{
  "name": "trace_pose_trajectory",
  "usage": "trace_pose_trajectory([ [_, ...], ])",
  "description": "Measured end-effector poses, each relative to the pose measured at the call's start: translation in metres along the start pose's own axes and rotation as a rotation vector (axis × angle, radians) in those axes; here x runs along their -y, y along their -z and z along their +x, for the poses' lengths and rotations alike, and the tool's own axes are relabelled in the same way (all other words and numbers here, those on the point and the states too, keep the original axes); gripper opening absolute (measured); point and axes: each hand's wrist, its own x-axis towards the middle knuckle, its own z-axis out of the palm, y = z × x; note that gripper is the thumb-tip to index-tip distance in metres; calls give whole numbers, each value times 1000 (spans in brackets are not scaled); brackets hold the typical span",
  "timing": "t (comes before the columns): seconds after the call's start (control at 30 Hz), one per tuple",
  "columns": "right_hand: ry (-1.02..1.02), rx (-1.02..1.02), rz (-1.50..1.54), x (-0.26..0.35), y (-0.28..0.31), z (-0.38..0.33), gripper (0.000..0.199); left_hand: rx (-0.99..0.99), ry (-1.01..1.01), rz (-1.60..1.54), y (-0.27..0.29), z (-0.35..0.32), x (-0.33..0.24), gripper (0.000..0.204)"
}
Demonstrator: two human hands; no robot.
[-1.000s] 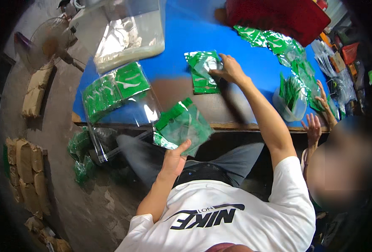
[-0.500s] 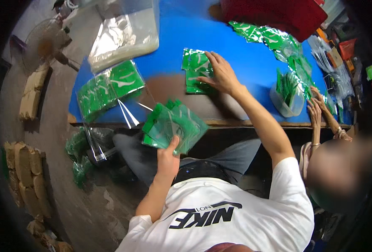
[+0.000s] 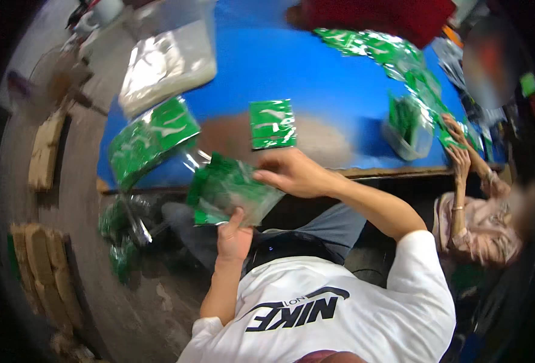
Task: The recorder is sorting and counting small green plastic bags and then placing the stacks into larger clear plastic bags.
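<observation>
My left hand point(image 3: 234, 237) grips a fanned bundle of green clear-plastic packets point(image 3: 222, 193) from below, its thumb on top, just off the table's front edge. At the bundle's upper right edge is my right hand point(image 3: 298, 173), thumb and fingers drawn together. Blur hides whether a packet is between those fingertips. Ahead of it, a square green packet point(image 3: 272, 124) lies flat on the blue table point(image 3: 231, 85); how many are stacked there cannot be seen. More green packets point(image 3: 155, 136) lie in an overlapping row at the table's left corner.
A clear plastic bin point(image 3: 171, 63) with clear bags stands at the back left. On the right are a tub of green packets point(image 3: 408, 130), a strewn line of packets point(image 3: 394, 54) and a co-worker's hands point(image 3: 458, 145). A red container point(image 3: 370, 15) sits at the back.
My right hand has left the packets on the table and come back to the bundle. The two offset packets there now appear as one square. My left hand still holds the bundle.
</observation>
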Motion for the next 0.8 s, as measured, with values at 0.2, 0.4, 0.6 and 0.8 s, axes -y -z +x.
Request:
trace_pose_trajectory([
  [0.2, 375, -99, -690, -94, 23, 17, 109, 89, -225, 361, 28, -14, -36, 49],
  [0.4, 296, -51, -520, -51, 8, -28, 32, 355, -285, 593, 48, -1, -56, 67],
  [0.6, -36, 306, 392, -19, 21, -52, 45, 527, -426, 1011, -46, 7, -43, 63],
  [0.8, -155, -707, -136, -103, 86, -6, 50, 232, -131, 763, -27, 67, -30, 40],
])
